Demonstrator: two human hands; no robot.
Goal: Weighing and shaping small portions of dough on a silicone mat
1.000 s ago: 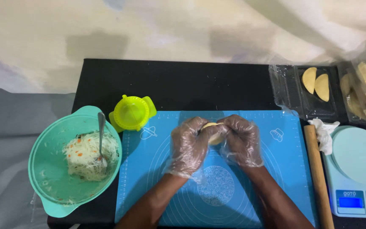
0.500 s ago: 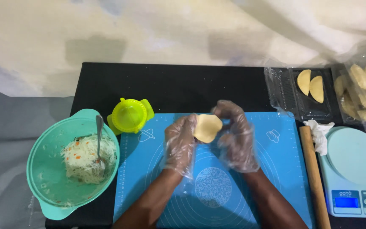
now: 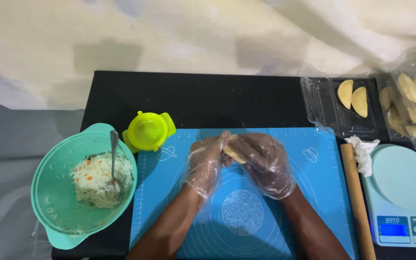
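Observation:
Both hands wear clear plastic gloves and meet over the blue silicone mat (image 3: 304,202). My left hand (image 3: 205,163) and my right hand (image 3: 266,163) together hold a pale yellow piece of dough (image 3: 234,153), pinched between the fingers of both; most of the dough is hidden by the fingers. A yellow-green dumpling press (image 3: 148,131) lies at the mat's upper left corner.
At the left stands a teal bowl (image 3: 54,192) of shredded vegetable filling with a spoon (image 3: 114,154) in it. Along the mat's right edge lie a wooden rolling pin (image 3: 357,197), a crumpled tissue (image 3: 362,151) and a kitchen scale (image 3: 400,192). Clear trays (image 3: 328,113) of folded pastries (image 3: 353,98) sit at the back right.
The hands had opened to show a round flat dough piece; now they have closed together around it, lower over the mat.

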